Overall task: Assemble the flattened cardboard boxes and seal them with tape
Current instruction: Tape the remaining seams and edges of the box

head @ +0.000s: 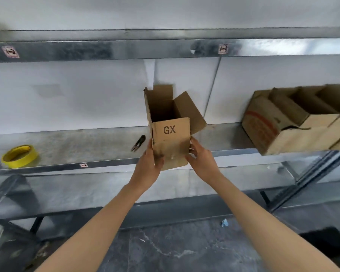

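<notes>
Both hands are on the GX box point(171, 142) at the front edge of the metal shelf point(67, 142). Left hand point(150, 165) grips the lower left side w/ thumb curled onto the front face. Right hand point(201, 160) has fingers curled around the lower right corner. Box is upright, top flaps open and sticking up. Can't tell if it's resting on the shelf or just held. Black snips point(138, 143) lie just left of it, yellow tape roll point(19, 156) is way off to the left, and a bigger carton point(279, 124) sits on the right.
</notes>
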